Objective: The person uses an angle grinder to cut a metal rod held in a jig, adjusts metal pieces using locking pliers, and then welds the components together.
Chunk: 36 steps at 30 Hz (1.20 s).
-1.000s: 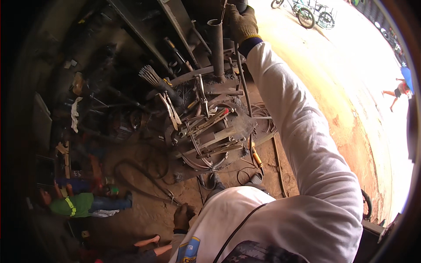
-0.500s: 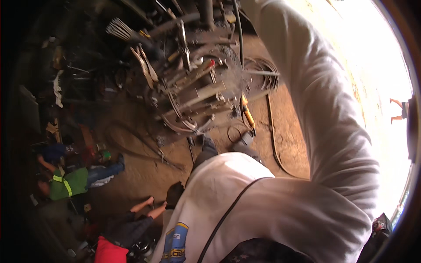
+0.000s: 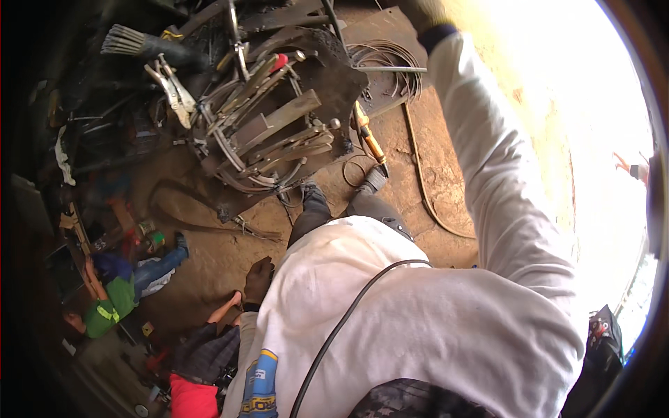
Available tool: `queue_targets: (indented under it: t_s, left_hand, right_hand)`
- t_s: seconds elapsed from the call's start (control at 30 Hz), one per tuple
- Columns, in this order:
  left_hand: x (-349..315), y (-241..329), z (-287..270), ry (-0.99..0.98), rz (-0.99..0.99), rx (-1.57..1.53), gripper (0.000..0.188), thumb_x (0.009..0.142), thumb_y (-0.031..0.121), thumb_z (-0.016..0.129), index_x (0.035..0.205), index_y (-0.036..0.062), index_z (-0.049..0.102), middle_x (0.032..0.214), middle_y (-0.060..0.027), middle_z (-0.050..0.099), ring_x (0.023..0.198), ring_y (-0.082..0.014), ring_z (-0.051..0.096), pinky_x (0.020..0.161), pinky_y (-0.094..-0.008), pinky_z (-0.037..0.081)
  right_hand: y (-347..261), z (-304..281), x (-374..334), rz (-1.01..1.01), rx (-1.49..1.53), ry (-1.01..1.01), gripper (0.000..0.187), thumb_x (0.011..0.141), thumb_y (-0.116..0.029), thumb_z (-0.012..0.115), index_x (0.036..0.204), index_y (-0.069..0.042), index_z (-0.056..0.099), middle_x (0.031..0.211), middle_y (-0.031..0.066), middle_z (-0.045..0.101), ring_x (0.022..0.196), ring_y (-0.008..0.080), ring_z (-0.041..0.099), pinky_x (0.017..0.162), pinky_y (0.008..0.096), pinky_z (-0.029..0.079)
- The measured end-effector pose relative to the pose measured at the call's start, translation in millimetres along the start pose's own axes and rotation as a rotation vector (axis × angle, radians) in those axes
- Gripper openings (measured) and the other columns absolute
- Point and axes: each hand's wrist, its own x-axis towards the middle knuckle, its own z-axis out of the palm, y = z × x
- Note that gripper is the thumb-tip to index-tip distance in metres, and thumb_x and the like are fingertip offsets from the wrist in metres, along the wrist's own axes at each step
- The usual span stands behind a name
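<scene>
My left hand (image 3: pixel 259 280), in a dark glove, hangs beside my white shirt, its fingers partly extended and nothing visible in them. My right arm reaches up and forward; the gloved right hand (image 3: pixel 423 12) is cut off by the top edge, so its fingers and anything in them are hidden. Ahead stands a dark metal work table (image 3: pixel 327 59) heaped with steel bars (image 3: pixel 279 122) and clamps. Locking pliers (image 3: pixel 174 94) lie at its left side. A yellow and black power tool (image 3: pixel 369 136) is beyond my right foot.
Coiled cable (image 3: pixel 390 63) lies right of the table, and a hose (image 3: pixel 421 174) runs along the brown floor. Another cable (image 3: pixel 185 198) loops at the left. A person in green (image 3: pixel 115 306) and another in dark clothes with red (image 3: pixel 202 355) are to the left.
The view has shifted, so the table sits further up and left. My right arm has straightened forward, bringing its gloved wrist into view. My left hand shows more fully beside my shirt.
</scene>
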Motion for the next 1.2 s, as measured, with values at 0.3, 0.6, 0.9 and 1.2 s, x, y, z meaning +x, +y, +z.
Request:
queue_targets:
  t_s: [0.3,0.6,0.9,1.2]
  left_hand:
    - [10,-53,2,-0.298,0.112,0.676,0.036,0.099,0.028,0.054,0.128,0.0092,0.067,0.117,-0.0166,0.071,0.105,-0.0298,0.069,0.091,-0.0384,0.053]
    - [33,-58,23,-0.410,0.198,1.047,0.036,0.099,0.027,0.053,0.128,0.0116,0.067,0.119,-0.0172,0.070,0.107,-0.0328,0.068,0.092,-0.0403,0.053]
    - [69,3,19,-0.313,0.246,0.500,0.045,0.094,0.040,0.058,0.129,0.0130,0.066,0.130,-0.0196,0.065,0.120,-0.0390,0.061,0.100,-0.0435,0.049]
    - [71,71,34,-0.207,0.224,0.343,0.049,0.093,0.046,0.062,0.120,0.0061,0.070,0.108,-0.0152,0.075,0.106,-0.0354,0.069,0.092,-0.0424,0.052]
  right_hand:
    - [309,55,-227,0.740,0.186,-0.149,0.035,0.100,-0.040,0.056,0.087,-0.007,0.059,0.064,0.0011,0.051,0.054,0.0152,0.051,0.049,0.0333,0.042]
    - [363,55,-347,1.015,0.069,-0.395,0.046,0.094,-0.042,0.062,0.106,0.003,0.066,0.065,0.0062,0.060,0.054,0.0213,0.061,0.052,0.0389,0.049]
    - [274,26,-282,0.707,-0.062,-0.180,0.053,0.095,-0.043,0.061,0.114,0.005,0.068,0.076,0.0103,0.066,0.064,0.0195,0.064,0.059,0.0352,0.052]
    - [318,31,-392,1.007,0.315,-0.111,0.045,0.094,-0.038,0.067,0.111,0.004,0.065,0.070,0.0063,0.060,0.054,0.0190,0.058,0.051,0.0372,0.048]
